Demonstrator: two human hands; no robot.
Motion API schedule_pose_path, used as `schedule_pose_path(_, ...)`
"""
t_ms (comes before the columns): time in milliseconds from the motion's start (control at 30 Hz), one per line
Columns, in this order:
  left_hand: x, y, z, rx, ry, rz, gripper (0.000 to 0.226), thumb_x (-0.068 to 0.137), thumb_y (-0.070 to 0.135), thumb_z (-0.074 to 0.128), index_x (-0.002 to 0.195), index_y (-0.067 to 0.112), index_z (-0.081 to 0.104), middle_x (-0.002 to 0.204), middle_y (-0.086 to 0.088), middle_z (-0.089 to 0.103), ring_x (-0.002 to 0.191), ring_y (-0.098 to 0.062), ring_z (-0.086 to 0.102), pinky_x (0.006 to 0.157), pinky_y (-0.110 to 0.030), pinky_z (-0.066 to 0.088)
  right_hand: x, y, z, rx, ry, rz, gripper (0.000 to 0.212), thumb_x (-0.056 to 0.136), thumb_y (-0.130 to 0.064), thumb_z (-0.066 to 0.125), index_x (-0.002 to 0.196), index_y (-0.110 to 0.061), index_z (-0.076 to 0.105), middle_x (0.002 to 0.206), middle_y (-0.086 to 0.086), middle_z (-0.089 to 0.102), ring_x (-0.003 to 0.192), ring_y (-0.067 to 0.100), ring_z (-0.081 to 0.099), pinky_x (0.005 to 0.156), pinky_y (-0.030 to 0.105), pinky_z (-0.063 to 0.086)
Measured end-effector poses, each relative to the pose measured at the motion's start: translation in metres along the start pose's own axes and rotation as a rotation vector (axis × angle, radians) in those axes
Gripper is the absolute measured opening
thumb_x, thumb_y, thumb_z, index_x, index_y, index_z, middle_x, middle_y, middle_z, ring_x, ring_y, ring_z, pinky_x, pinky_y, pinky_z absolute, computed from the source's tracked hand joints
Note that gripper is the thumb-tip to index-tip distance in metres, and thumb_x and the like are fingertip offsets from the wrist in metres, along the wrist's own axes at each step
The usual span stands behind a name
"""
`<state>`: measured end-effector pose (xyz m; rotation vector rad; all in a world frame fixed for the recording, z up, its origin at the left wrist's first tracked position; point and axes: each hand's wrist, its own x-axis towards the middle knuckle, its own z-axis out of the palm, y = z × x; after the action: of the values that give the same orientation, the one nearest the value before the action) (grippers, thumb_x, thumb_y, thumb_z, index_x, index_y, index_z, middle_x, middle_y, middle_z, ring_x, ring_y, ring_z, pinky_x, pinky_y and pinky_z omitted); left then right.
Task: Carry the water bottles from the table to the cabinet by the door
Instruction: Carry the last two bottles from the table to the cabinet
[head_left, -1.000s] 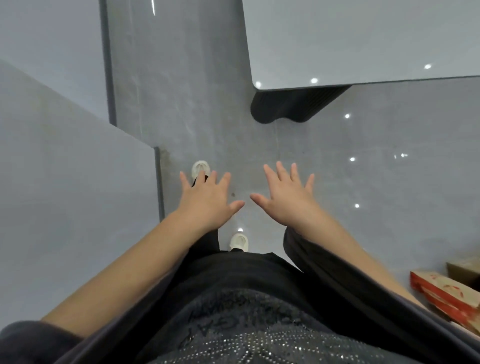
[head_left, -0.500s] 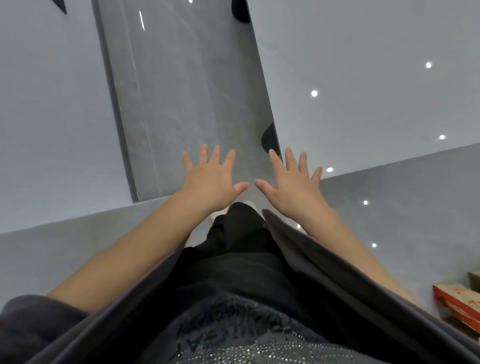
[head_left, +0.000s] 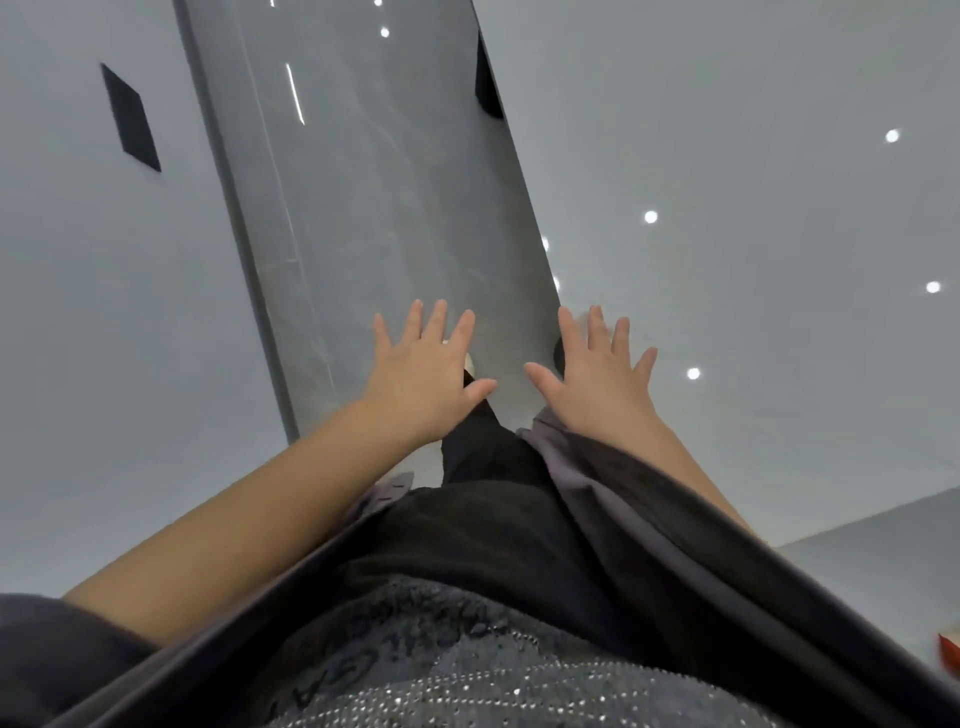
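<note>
On either side of a strip of glossy grey marbled floor (head_left: 374, 208) that runs away from the person, two broad, pale grey, smooth flat surfaces fill most of the view: one (head_left: 104, 312) to the left of the strip and one (head_left: 753, 260) to its right, the right one carrying small bright spots of reflected light. Whether either surface is the table or the cabinet cannot be told. A dark diamond-shaped patch (head_left: 130, 117) sits on the left surface, far from the strip's near end, and a dark wedge (head_left: 487, 83) shows at the strip's right edge. Below the strip's near end lies the person's dark clothing: black trousers (head_left: 493, 519), an open grey jacket (head_left: 675, 545) and a dark top studded with small shiny dots (head_left: 493, 696). The left hand (head_left: 421, 384) is held out flat over the near end of the strip, palm down, fingers spread apart and empty. The right hand (head_left: 597, 384) hovers just right of the strip's edge, over the right surface, likewise spread wide and holding nothing. The thumbs point toward each other without touching. A small red corner (head_left: 949, 652) peeks in far to the right of the strip, low down. No water bottle appears anywhere in view.
</note>
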<state>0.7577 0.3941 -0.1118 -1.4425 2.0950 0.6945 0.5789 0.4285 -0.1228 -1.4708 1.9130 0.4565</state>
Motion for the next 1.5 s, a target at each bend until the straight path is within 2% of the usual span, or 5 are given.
schedule_pose_path(333, 0.092, -0.078, -0.100, -0.015, -0.037, 0.063, 0.080, 0.096, 0.063, 0.032, 0.156, 0.024, -0.002, 0.165, -0.009, -0.005, 0.151, -0.030, -0.007, 0.118, -0.060, 0.001, 0.117, -0.081, -0.117, -0.013, 0.030, 0.000, 0.076, 0.099, -0.058, 0.034, 0.158, -0.024, -0.001, 0.165, 0.011, -0.007, 0.150, 0.039, -0.011, 0.114, 0.066, -0.002)
schedule_pose_path(467, 0.138, -0.112, -0.137, 0.019, -0.043, 0.155, 0.081, 0.096, 0.064, 0.031, 0.156, 0.024, -0.005, 0.165, -0.009, -0.005, 0.151, -0.031, -0.006, 0.117, -0.059, 0.002, 0.154, -0.106, -0.143, 0.023, 0.059, 0.095, 0.076, 0.099, -0.058, 0.035, 0.158, -0.025, 0.000, 0.165, 0.011, -0.006, 0.150, 0.039, -0.009, 0.114, 0.066, -0.001)
schedule_pose_path(700, 0.229, -0.147, -0.229, 0.181, -0.026, 0.340, 0.080, 0.097, 0.062, 0.031, 0.156, 0.022, -0.005, 0.165, -0.010, -0.005, 0.151, -0.032, -0.005, 0.117, -0.060, 0.002, 0.200, -0.137, -0.179, 0.273, 0.100, 0.296, 0.074, 0.099, -0.054, 0.037, 0.157, -0.026, 0.000, 0.166, 0.009, -0.006, 0.151, 0.037, -0.009, 0.115, 0.064, -0.001)
schedule_pose_path(1067, 0.363, -0.078, -0.321, 0.301, -0.072, 0.620, 0.077, 0.098, 0.057, 0.035, 0.156, 0.019, 0.002, 0.164, -0.012, -0.002, 0.151, -0.032, -0.003, 0.119, -0.059, 0.003, 0.277, -0.091, -0.251, 0.572, 0.149, 0.563, 0.075, 0.099, -0.055, 0.037, 0.157, -0.028, -0.002, 0.166, 0.006, -0.009, 0.151, 0.034, -0.012, 0.118, 0.061, -0.001)
schedule_pose_path(1500, 0.509, 0.025, -0.403, 0.508, -0.153, 0.878, 0.076, 0.099, 0.057, 0.032, 0.156, 0.018, 0.001, 0.165, -0.009, -0.004, 0.151, -0.030, -0.004, 0.119, -0.055, 0.003, 0.358, -0.020, -0.331, 1.080, 0.400, 0.934, 0.083, 0.097, -0.048, 0.049, 0.157, -0.027, -0.004, 0.166, 0.003, -0.005, 0.153, 0.027, -0.007, 0.121, 0.054, 0.003)
